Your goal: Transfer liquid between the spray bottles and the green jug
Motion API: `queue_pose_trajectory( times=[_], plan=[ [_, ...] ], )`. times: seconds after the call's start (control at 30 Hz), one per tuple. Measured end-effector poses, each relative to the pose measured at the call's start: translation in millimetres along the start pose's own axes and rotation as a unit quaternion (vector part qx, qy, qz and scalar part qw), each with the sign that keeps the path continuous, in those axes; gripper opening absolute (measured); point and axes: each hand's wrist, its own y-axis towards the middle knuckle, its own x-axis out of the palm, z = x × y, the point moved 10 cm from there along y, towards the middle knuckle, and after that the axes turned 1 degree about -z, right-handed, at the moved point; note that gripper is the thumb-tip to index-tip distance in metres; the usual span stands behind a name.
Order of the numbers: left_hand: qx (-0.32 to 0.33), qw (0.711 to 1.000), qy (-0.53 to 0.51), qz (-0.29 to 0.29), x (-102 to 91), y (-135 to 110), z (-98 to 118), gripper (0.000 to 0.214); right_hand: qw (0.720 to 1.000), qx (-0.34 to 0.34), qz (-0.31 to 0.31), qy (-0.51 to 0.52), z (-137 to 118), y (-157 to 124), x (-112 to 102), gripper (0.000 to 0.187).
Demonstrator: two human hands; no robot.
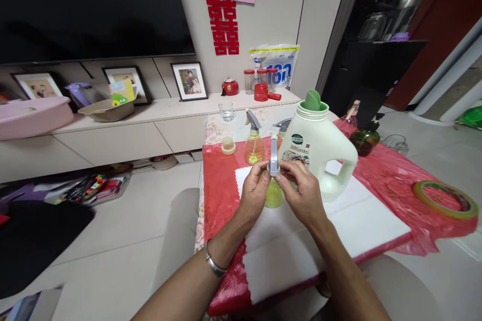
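Small spray bottle point(274, 191) stands upright on the white sheet point(339, 220) over the desk point(395, 180), near the middle of view. Yellowish liquid inside; grey trigger head point(273, 155) on top.

Long axis vertical: head at 12 o'clock, bottle body at 6 o'clock, directly below both grips.

Left hand point(255, 188) closes in from 9 o'clock, fingers pinched narrow at the collar under the head. Right hand point(303, 191) meets it from 3 o'clock, fingertips on the same collar. Both equally near; thumbs almost touching.

White detergent jug point(320, 153), green cap open, stands just behind at 1 o'clock. A second spray bottle point(254, 145) stands at 11 o'clock, apart. Tape roll point(444, 199) lies well off at 3 o'clock.
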Motion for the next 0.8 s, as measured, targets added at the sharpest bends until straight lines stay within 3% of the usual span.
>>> queue_pose_trajectory(
  times=[0.47, 0.8],
  plan=[
    [0.001, 0.999, -0.036, 0.034, -5.9, -5, -2, 0.026, 0.998, -0.040, 0.035, -0.027, -5, -2, 1, 0.018],
    [-0.006, 0.995, -0.035, 0.090, -10.6, -7, 0, 0.027, 0.999, -0.051, -0.006, -0.018, -4, -4, 11, 0.026]
  ],
)
